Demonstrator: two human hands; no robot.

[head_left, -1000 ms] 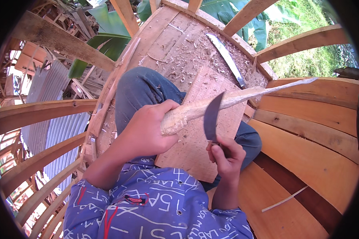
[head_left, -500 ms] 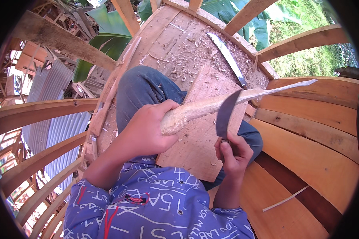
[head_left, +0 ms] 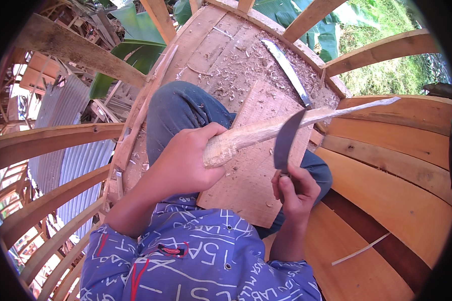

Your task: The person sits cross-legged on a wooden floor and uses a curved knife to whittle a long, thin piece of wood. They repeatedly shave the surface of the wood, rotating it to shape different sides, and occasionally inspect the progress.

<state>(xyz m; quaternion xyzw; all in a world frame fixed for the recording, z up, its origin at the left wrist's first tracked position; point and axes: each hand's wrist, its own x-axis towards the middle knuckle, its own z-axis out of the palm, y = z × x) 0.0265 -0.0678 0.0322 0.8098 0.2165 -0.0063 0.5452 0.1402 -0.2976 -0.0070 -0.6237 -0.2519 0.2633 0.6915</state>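
My left hand (head_left: 193,155) is wrapped round the thick end of a pale, roughly carved wooden stick (head_left: 256,134). The stick runs out to the right and thins to a narrow, pointed tip. In my right hand (head_left: 296,189) is a knife with a dark, curved blade (head_left: 287,140); the fingers hide its handle. The blade points up and crosses in front of the stick's middle; whether it touches the wood I cannot tell. Below the stick, a flat wooden board (head_left: 246,185) lies across my lap, between my bent legs.
A long, pale-bladed machete (head_left: 286,67) lies on the plank floor among wood shavings (head_left: 253,62). Upright wooden ribs (head_left: 80,50) curve round me. Smooth side planks (head_left: 386,180) stand at the right, with a thin wood strip (head_left: 360,249) on the lower one. Corrugated metal sheets (head_left: 63,108) lie beyond the left side.
Almost nothing differs. Both hands, the stick and the knife have shifted only very slightly, and both grips stay the same.
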